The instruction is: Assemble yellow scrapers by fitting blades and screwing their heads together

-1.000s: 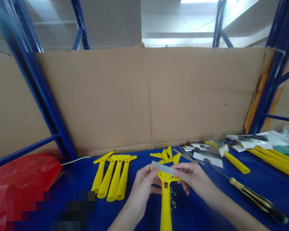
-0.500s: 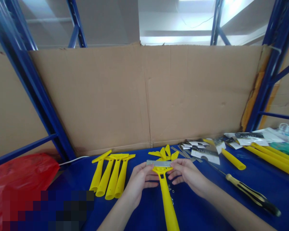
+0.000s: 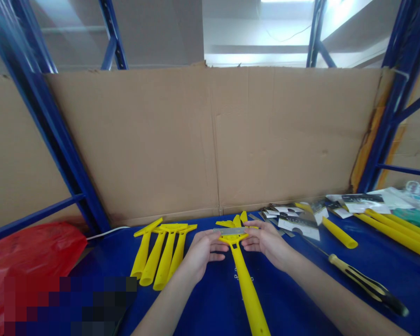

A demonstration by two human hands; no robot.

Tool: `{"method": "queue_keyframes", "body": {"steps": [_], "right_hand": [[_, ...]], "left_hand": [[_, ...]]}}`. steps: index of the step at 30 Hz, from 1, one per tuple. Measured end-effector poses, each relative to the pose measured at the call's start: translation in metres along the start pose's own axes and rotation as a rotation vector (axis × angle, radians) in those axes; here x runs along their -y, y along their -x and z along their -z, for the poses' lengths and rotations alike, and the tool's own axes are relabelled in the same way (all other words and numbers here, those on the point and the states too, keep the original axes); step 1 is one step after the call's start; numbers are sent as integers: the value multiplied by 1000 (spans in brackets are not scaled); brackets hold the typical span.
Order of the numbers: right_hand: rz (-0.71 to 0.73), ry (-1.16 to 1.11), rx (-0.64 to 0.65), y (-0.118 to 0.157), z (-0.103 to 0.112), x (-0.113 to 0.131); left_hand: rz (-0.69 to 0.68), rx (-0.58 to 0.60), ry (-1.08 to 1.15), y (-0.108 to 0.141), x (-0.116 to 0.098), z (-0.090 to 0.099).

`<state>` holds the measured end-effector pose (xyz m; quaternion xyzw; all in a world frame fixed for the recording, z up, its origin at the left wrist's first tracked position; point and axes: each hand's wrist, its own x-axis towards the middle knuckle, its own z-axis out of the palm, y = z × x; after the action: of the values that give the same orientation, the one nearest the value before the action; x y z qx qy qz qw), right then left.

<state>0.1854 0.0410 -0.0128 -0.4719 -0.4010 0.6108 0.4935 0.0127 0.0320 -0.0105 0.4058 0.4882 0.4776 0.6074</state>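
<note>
A yellow scraper handle (image 3: 249,294) points toward me, its wide head away from me. Across that head lies a flat metal blade (image 3: 232,231). My left hand (image 3: 203,251) pinches the left end of the blade against the head, thumb on top. At the right end, the closed fingers of my right hand (image 3: 267,241) grip the blade and head. Beneath the handle, tiny metal nuts or screws (image 3: 236,276) rest on the blue table. Small yellow plastic pieces (image 3: 238,219) lie just beyond the blade, partly hidden by it.
Several yellow scraper handles (image 3: 164,261) lie side by side at left. To the right are a screwdriver (image 3: 366,281), printed packets (image 3: 298,226), loose blades (image 3: 287,232) and yellow tubes (image 3: 339,233). Cardboard (image 3: 133,140) stands behind; a red bag (image 3: 45,247) is at left.
The scraper's head and both hands have moved slightly away from me. The blade is tipped more edge-on, and the handle's near end has shifted right, showing more small hardware on its left.
</note>
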Motion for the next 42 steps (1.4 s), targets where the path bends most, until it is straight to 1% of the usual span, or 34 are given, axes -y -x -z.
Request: {"method": "queue_keyframes", "body": {"steps": [5,7,9,11,14,16,19,23,26,28,31,35,38,40,42], "right_hand": [[-68,-3,112,6,4,0],[-45,71,121,5,7,2],[32,236,59,-1,12,5],[120,395,-53,-13,18,7],[220,605,-180,-32,23,9],[297,775,-216,-42,19,7],[395,1001,-215,-50,4,3],[426,1199,-195,-54,-19,-7],[431,1278,-190,-54,-25,-9],[446,1298,-190,-54,-22,-7],[489,1269,-191,-49,-9,2],[565,1136,-194,-36,15,11],[601,1033,-185,-21,29,10],[634,932,-141,-13,33,6],[661,781,-57,-7,32,3]], "left_hand": [[-42,7,77,0,3,-4],[-44,-12,124,1,-1,-2],[-47,-61,199,2,-7,4],[-50,-121,281,2,-13,13],[-52,-150,354,1,-17,25],[-53,-170,342,1,-16,30],[-48,-177,301,3,-13,28],[-45,-163,259,7,-8,22],[-52,-138,237,8,-6,21],[-56,-123,222,8,-5,21],[-40,-121,199,7,-4,19],[-20,-96,157,7,-1,13],[-14,-75,125,8,3,9],[-15,-54,104,8,6,6],[-17,-19,83,9,9,5]]}}
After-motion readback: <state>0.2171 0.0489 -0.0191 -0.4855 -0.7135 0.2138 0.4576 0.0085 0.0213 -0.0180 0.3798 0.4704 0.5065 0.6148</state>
